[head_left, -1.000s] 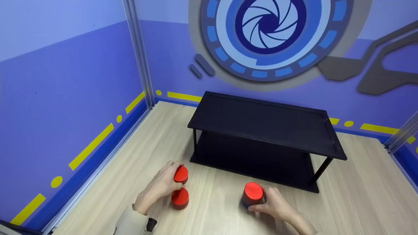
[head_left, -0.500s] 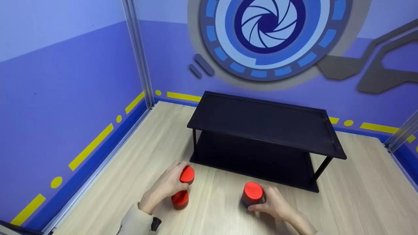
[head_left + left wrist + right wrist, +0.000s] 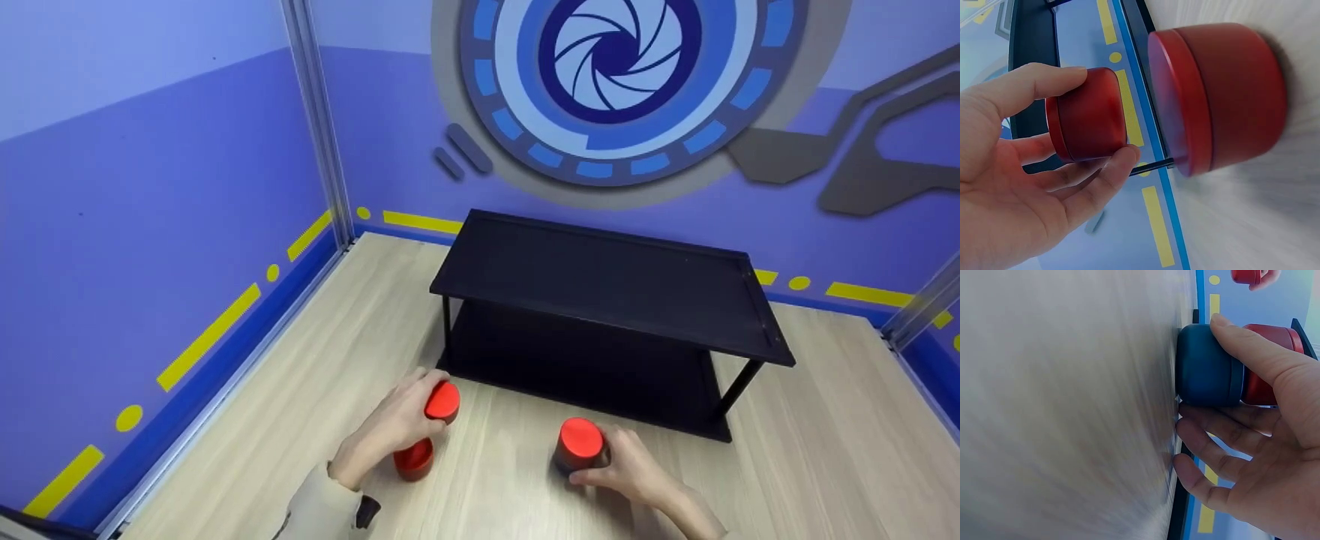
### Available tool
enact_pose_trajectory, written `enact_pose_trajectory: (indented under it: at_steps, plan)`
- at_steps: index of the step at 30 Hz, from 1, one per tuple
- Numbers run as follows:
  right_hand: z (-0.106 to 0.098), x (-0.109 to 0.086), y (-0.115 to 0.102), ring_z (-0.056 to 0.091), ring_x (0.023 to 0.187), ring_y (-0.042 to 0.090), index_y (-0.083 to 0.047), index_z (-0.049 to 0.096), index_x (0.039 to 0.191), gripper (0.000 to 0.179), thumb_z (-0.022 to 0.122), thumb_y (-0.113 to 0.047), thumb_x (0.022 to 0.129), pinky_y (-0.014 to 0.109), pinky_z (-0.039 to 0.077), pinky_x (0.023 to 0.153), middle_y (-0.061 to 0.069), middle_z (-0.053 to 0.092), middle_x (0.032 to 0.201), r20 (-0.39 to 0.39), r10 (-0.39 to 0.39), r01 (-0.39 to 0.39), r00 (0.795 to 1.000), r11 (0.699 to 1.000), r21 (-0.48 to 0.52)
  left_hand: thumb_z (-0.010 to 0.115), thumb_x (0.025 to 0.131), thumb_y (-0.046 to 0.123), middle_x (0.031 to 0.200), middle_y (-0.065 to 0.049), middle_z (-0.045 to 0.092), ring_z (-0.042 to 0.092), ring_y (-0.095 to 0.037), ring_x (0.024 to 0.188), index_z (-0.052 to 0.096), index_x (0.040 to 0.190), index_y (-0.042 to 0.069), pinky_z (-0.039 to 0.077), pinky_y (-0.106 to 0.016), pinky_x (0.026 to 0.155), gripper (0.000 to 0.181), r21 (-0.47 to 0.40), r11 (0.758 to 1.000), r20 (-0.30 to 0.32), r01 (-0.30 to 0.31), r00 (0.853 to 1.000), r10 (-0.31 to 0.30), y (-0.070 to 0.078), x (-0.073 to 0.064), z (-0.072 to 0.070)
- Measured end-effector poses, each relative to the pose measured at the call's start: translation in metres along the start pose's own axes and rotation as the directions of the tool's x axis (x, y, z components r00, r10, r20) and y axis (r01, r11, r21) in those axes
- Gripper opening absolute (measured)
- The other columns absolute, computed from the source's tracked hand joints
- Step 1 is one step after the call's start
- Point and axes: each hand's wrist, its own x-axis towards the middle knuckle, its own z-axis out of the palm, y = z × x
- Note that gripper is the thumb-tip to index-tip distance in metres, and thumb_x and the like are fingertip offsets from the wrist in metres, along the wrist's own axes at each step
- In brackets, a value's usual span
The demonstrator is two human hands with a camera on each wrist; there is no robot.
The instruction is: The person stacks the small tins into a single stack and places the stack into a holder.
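My left hand (image 3: 397,416) holds a small round red lidded tin (image 3: 443,403) between thumb and fingertips. In the left wrist view this red tin (image 3: 1092,115) is off the table. A second red tin (image 3: 415,466) stands on the table just below the left hand, partly covered by it in the head view. My right hand (image 3: 634,469) grips a blue lidded tin (image 3: 1207,365) low on the table, its thumb on one side and fingers on the other. Stacked on the blue tin is a third red tin (image 3: 582,438).
Behind the hands stands a black two-tier shelf (image 3: 600,277) with thin posts, nothing on its top. The wooden table (image 3: 495,480) meets a blue-purple wall (image 3: 187,225) at the left and a patterned wall (image 3: 390,120) at the back.
My left hand has carried its red tin to the right, away from above the standing red tin. The right hand and its two stacked tins have stayed in place.
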Motion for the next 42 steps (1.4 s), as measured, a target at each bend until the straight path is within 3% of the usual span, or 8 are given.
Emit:
enact_pose_trajectory:
  at_steps: [9, 33, 42]
  plan:
    - [0.000, 0.001, -0.002, 0.067, 0.093, 0.015, -0.009, 0.065, 0.110, 0.054, 0.086, -0.033, 0.066, 0.029, 0.053, 0.082, 0.001, 0.071, 0.101, -0.001, 0.011, -0.011, 1.000, 1.000, -0.007, 0.075, 0.069, 0.000, 0.107, -0.008, 0.057, 0.055, -0.021, 0.088, 0.054, 0.127, 0.008, 0.048, -0.035, 0.071, 0.061, 0.014, 0.999, 0.011, -0.030, 0.999, 0.030, 0.008, 0.002, 0.002]
    - [-0.001, 0.002, -0.004, 0.067, 0.096, 0.019, -0.007, 0.064, 0.112, 0.058, 0.086, -0.034, 0.066, 0.032, 0.053, 0.085, 0.003, 0.071, 0.104, 0.004, 0.029, -0.029, 1.000, 0.999, 0.014, 0.075, 0.072, 0.003, 0.111, -0.006, 0.055, 0.054, -0.018, 0.091, 0.054, 0.127, 0.011, 0.049, -0.033, 0.073, 0.060, 0.001, 0.996, 0.041, -0.084, 0.996, 0.084, 0.029, 0.011, 0.009]
    - [0.000, 0.000, -0.003, 0.063, 0.089, 0.005, -0.011, 0.066, 0.106, 0.049, 0.086, -0.033, 0.067, 0.026, 0.052, 0.079, -0.002, 0.071, 0.098, -0.001, 0.006, -0.006, 1.000, 1.000, 0.008, 0.076, 0.072, 0.004, 0.115, -0.007, 0.055, 0.056, -0.021, 0.095, 0.054, 0.128, 0.012, 0.051, -0.037, 0.076, 0.060, -0.016, 0.998, 0.054, -0.066, 0.996, 0.067, 0.035, 0.014, 0.013]
